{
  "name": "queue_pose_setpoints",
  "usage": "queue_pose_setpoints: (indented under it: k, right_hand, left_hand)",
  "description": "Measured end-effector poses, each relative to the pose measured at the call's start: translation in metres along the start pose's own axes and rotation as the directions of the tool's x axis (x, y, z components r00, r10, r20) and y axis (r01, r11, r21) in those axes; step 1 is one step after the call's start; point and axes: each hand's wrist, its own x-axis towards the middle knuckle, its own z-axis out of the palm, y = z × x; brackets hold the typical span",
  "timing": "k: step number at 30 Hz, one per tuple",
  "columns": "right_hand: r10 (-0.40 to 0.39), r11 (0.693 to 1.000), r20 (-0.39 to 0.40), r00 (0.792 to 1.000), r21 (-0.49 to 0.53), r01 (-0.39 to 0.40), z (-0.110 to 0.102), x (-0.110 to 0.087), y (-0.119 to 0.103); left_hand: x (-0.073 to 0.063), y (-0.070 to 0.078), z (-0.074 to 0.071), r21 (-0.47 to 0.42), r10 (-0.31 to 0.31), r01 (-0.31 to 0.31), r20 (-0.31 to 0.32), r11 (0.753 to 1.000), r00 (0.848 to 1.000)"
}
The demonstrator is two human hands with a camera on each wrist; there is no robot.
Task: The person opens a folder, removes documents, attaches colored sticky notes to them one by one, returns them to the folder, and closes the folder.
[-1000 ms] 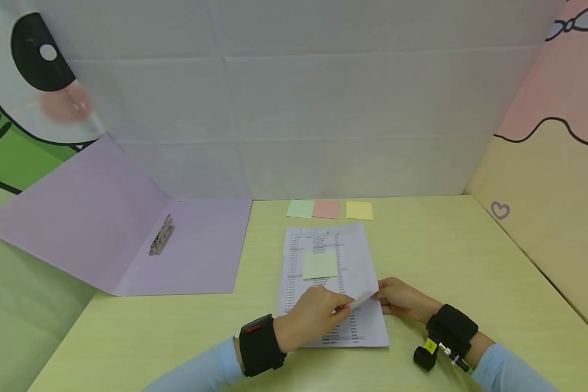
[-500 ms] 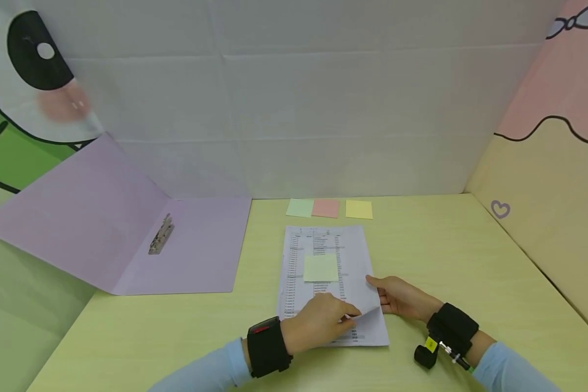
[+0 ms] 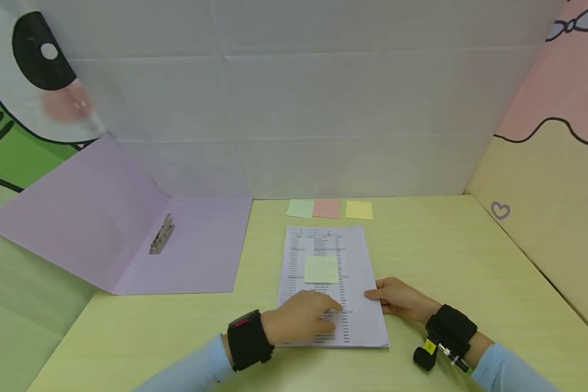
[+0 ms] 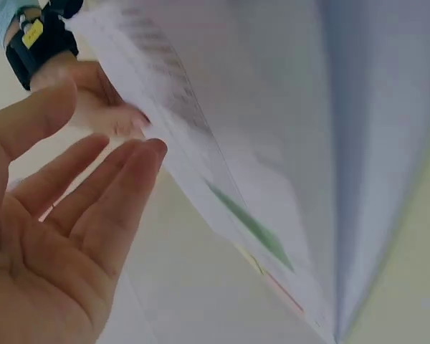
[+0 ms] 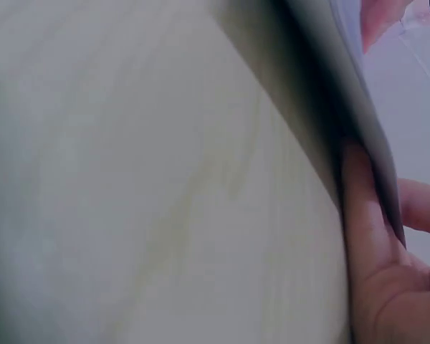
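Observation:
A stack of printed sheets (image 3: 360, 256) lies on the table in front of me, with a pale green sticky note (image 3: 321, 269) on the top page. My left hand (image 3: 299, 318) is over the lower left part of the pages. In the left wrist view its fingers (image 4: 122, 201) are parted from the thumb, with nothing between them. My right hand (image 3: 404, 299) holds the stack by its right edge, thumb on top. The right wrist view shows a finger (image 5: 362, 193) under the raised edge of the pages.
An open purple folder (image 3: 203, 245) with a metal clip (image 3: 162, 235) stands at the left, its cover leaning up. Behind the stack lie green (image 3: 300, 208), pink (image 3: 326, 209) and yellow (image 3: 359, 210) sticky notes. A white backdrop (image 3: 304, 109) borders the table's far edge.
My left hand has let go of the turned-up page corner and moved left. The page lies flat now. My right thumb has come down on the right edge of the sheets.

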Motion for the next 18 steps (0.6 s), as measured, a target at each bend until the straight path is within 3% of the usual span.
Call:
queue_pose_setpoints:
  k: [4,7,10,14,18]
  right_hand:
    - [-0.007,1.000,0.004,1.000,0.011,0.007,0.001,0.000,0.000]
    - [-0.015,1.000,0.009,1.000,0.016,0.015,0.001,0.000,0.000]
    - [-0.019,1.000,0.014,1.000,0.016,0.019,0.000,0.000,0.000]
    - [-0.019,1.000,0.023,1.000,0.018,0.018,0.001,0.000,0.000]
    - [-0.015,1.000,0.012,1.000,0.018,0.015,0.001,-0.001,0.000]
  left_hand:
    - [-0.019,-0.052,-0.027,-0.009,-0.057,0.057,-0.047,0.998,0.997]
    - [-0.040,-0.105,-0.048,0.014,-0.116,0.118,-0.080,0.993,0.990]
    - [-0.066,-0.157,-0.064,0.045,-0.202,0.205,-0.061,0.978,0.977]
    - [-0.097,-0.207,-0.075,0.010,-0.347,0.348,-0.008,0.938,0.938]
    - [-0.115,-0.236,-0.078,-0.077,-0.465,0.464,0.017,0.882,0.885]
